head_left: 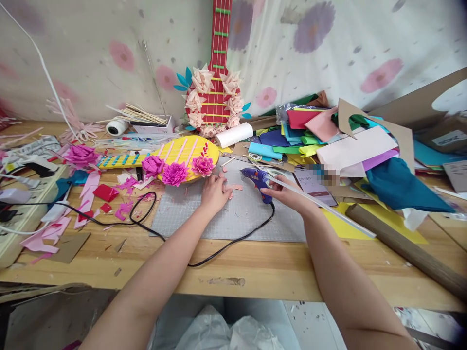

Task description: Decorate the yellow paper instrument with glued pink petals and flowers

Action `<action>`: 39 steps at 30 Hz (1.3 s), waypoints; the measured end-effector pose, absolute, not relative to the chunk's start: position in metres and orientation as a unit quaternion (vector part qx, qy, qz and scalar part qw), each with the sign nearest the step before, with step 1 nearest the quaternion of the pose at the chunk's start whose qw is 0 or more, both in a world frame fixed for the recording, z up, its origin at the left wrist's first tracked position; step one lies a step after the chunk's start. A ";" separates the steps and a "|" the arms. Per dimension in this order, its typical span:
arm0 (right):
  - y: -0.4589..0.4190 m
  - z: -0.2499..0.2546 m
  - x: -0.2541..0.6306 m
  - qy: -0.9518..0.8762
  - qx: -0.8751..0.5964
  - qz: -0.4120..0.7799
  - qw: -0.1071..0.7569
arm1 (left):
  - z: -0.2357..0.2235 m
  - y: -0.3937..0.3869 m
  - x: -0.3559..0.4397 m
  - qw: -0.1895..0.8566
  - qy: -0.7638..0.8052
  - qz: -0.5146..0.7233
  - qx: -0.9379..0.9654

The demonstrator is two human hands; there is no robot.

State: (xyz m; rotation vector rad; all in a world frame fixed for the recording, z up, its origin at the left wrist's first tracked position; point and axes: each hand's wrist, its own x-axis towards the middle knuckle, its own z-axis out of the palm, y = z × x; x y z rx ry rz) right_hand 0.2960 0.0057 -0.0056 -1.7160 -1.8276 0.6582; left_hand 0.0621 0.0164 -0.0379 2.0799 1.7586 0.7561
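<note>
My right hand (288, 193) is wrapped round the handle of a blue hot glue gun (256, 181), whose nozzle points left. A long whitish glue stick (328, 209) runs from the gun's back end past my wrist to the right. My left hand (214, 195) rests on the grey cutting mat (189, 214) with its fingers bent together; small pale pink paper pieces (235, 187) lie by its fingertips. Whatever is between those fingers is hidden. Just beyond the left hand lies a yellow paper lute (188, 146) decorated with magenta paper flowers (175, 174).
A red lute (215, 99) with pale flowers leans against the curtain. Coloured paper (292, 136) is heaped back right, near a phone (315, 184) and a brown roll (404, 248). The black cord (233, 239) loops along the front. A power strip (32, 209) stands left.
</note>
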 end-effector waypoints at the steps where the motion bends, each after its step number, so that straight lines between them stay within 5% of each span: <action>1: 0.007 -0.010 0.291 -0.680 -0.640 0.231 0.273 | -0.039 0.017 0.062 0.155 0.616 0.262 0.727; 15: 0.011 -0.033 0.254 -0.617 -0.707 0.196 0.283 | -0.040 0.018 0.061 0.169 0.610 0.277 0.723; 26: 0.014 -0.045 0.259 -0.542 -0.679 0.274 0.411 | -0.040 0.017 0.061 0.194 0.606 0.327 0.698; 32: 0.013 -0.039 0.257 -0.476 -0.578 0.412 0.519 | -0.044 0.016 0.060 0.266 0.572 0.419 0.654; 39: -0.004 -0.015 0.262 -0.556 -0.560 0.452 0.416 | -0.052 0.017 0.058 0.342 0.551 0.475 0.595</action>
